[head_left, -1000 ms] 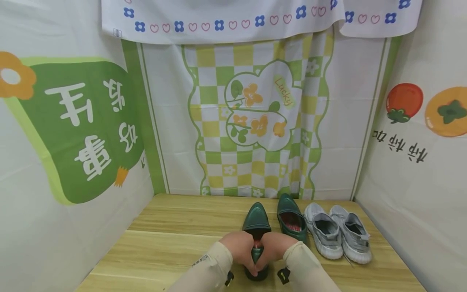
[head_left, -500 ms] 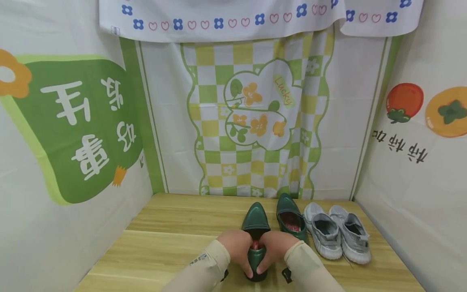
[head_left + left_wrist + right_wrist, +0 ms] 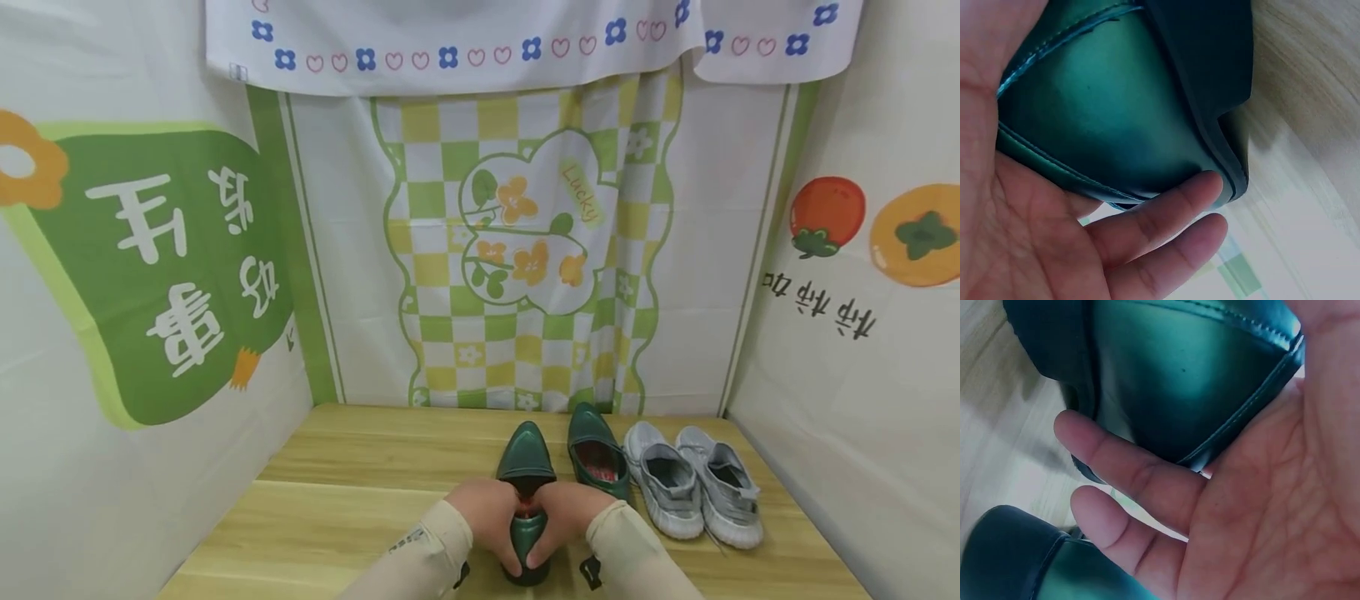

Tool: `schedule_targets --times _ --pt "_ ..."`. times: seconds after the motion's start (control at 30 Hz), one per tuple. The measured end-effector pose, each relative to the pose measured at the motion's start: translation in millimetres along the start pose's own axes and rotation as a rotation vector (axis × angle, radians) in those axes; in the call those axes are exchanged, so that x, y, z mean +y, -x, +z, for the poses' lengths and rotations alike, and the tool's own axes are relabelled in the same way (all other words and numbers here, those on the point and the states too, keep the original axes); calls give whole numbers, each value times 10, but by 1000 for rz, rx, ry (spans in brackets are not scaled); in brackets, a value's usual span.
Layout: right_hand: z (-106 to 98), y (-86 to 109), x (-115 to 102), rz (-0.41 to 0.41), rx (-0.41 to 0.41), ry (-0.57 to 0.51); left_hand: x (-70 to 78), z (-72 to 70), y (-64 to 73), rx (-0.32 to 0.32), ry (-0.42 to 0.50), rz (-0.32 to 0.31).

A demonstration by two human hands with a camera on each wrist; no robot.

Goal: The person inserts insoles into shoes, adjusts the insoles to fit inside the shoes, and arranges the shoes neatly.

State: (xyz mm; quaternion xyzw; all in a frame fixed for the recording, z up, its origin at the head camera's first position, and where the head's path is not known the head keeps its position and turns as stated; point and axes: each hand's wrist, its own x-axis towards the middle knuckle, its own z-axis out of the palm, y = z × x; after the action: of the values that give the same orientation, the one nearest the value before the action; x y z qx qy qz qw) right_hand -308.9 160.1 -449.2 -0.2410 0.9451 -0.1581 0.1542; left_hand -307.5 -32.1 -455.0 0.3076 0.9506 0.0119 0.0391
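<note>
A shiny dark green pointed loafer (image 3: 527, 454) stands on the wooden boards, toe toward the back curtain. My left hand (image 3: 487, 518) and right hand (image 3: 567, 515) grip its rear half from either side. Both thumbs lie near the back of the heel, slightly apart. In the left wrist view, two fingers (image 3: 1166, 215) lie along the loafer's side (image 3: 1091, 94), close to its black sole. The right wrist view has two fingers (image 3: 1135, 472) reaching past the loafer (image 3: 1166, 375) in a similar way. The other fingertips are hidden. The loafer's red insole shows between the hands.
The matching green loafer (image 3: 592, 437) stands close by on the right. Beyond it sits a pair of grey sneakers (image 3: 666, 483). The wooden platform (image 3: 360, 475) is bounded by printed cloth walls, with a white cloth (image 3: 480, 50) hanging at the top.
The thumbs, together behind the heel a second ago, have drawn slightly apart. The loafer and both hands stay in nearly the same place.
</note>
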Motion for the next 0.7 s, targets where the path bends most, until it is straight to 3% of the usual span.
schedule_targets --times 0.43,0.7 --pt "-5 33 3 25 12 -16 14 -1 0 7 33 4" --pt "1 3 27 -60 -33 -45 9 -5 -7 -31 54 8"
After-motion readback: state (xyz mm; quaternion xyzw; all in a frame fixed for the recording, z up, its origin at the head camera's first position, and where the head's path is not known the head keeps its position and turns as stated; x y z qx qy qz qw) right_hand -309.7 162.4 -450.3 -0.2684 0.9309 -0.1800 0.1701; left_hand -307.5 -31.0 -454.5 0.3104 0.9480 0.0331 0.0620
